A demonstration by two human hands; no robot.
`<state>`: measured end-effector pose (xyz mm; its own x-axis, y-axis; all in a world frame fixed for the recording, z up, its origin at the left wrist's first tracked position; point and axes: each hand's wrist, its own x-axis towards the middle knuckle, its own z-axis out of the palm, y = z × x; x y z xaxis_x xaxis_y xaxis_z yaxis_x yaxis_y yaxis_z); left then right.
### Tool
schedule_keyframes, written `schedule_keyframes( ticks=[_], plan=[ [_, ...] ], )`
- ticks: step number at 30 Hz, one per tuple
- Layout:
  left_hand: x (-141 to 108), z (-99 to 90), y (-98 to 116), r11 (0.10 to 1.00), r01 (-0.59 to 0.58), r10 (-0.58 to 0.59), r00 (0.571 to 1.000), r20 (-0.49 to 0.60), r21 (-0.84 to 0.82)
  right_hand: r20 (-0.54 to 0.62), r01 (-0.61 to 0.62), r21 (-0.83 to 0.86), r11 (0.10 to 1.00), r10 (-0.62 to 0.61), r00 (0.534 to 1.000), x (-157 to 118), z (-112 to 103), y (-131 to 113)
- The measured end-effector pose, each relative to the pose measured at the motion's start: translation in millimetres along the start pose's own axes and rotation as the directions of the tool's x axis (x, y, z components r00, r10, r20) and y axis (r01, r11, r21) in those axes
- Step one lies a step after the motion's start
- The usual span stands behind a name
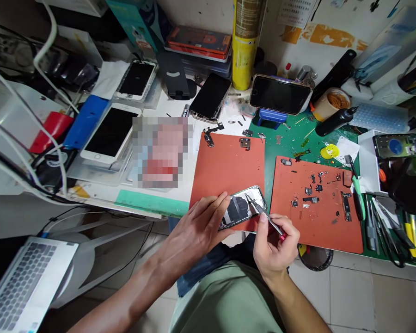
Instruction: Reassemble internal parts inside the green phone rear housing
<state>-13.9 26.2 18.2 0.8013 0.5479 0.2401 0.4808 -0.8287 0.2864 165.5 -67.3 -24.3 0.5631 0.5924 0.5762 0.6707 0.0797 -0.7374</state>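
My left hand [208, 219] grips the left end of an opened phone housing [242, 207], its fingers lying across the top and the thumb low at the near edge. The housing is slim and dark-rimmed, with a whitish inside and a black patch. It rests tilted near the front edge of the left orange mat [225, 162]. In my right hand [275, 243] is a slim craft knife [265, 216] with a knurled metal grip and a red end. Its pointed tip is over the housing's inside; I cannot tell whether it touches.
Small phone parts [312, 189] lie scattered on a second orange mat [315, 231] to the right. Tweezers and other tools [381, 226] crowd the right edge. A propped phone [280, 95] and a yellow spray can [242, 60] stand behind. Left are a white phone [111, 134] and loose cables [38, 111].
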Motion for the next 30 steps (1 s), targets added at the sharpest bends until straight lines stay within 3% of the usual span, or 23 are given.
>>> schedule_keyframes(
  ticks=[8, 15, 30],
  plan=[
    [6, -9.9, -2, 1.0, 0.004, -0.002, 0.997, 0.083, -0.029, -0.012, -0.007, -0.015, 1.0, 0.007, 1.0, -2, 2, 2],
    [7, -11.1, -6, 0.996, 0.014, -0.008, 0.998, 0.063, -0.09, -0.009, -0.004, -0.003, 1.0, 0.004, 1.0, -1, 4, 1],
    [8, -17.3, -7, 0.973, 0.094, -0.068, 0.99, 0.125, -0.21, 0.018, 0.022, 0.011, 1.0, -0.022, 1.0, 0, 2, 2]
  ],
)
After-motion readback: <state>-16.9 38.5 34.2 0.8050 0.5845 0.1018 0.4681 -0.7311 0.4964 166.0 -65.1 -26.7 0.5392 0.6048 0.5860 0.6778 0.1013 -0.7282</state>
